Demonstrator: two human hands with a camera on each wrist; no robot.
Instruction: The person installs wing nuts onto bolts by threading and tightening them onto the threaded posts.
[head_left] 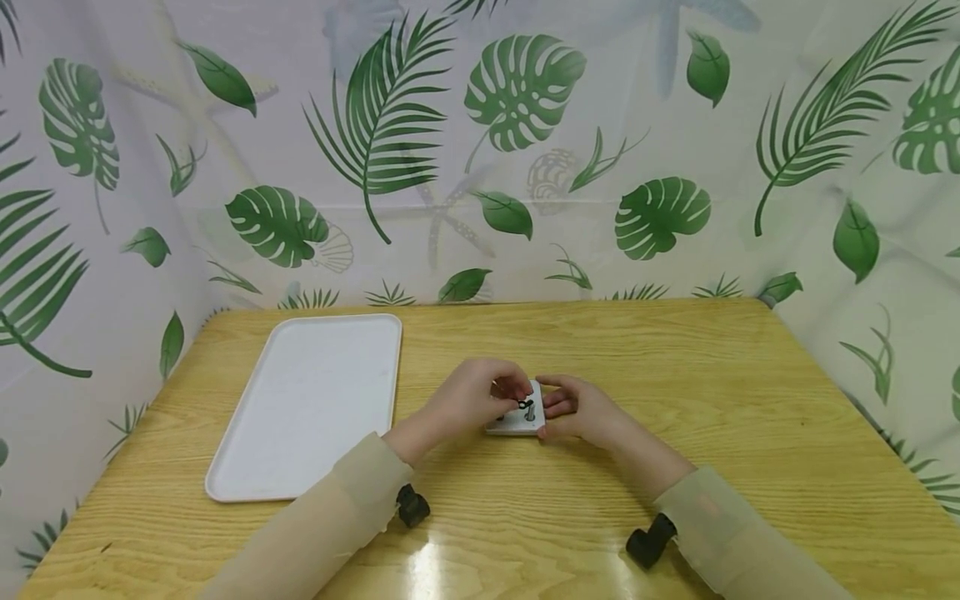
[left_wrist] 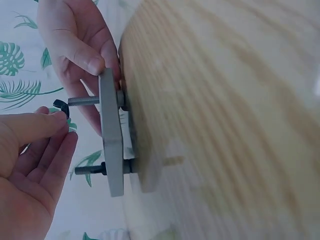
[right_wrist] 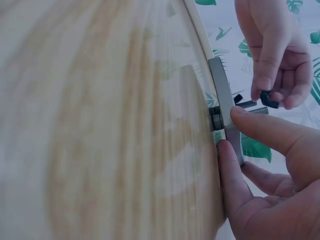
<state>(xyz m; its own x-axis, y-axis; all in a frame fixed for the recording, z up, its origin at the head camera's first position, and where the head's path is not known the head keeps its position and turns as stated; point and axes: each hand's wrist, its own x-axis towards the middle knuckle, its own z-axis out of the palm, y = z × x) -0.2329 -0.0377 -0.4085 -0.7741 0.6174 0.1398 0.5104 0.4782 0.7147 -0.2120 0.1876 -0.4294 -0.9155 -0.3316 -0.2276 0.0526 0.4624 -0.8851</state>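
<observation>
My left hand (head_left: 480,390) pinches a small black wing nut (left_wrist: 61,106) between thumb and fingers. The nut is right by the tip of an upright threaded bolt (left_wrist: 84,101); whether they touch I cannot tell. That bolt sticks up through a flat grey plate (left_wrist: 112,145), whose edge my right hand (head_left: 585,410) grips from the right, thumb on top and fingers below. A second bolt (left_wrist: 89,170) stands in the plate with a black piece low on its thread. Bolt heads (left_wrist: 131,166) show under the plate, between it and the wooden table.
A white rectangular tray (head_left: 315,400) lies on the wooden table (head_left: 712,375) to the left of my hands. Leaf-patterned cloth (head_left: 525,167) hangs behind the table and at both sides. Black wrist cameras (head_left: 412,506) sit by both sleeves.
</observation>
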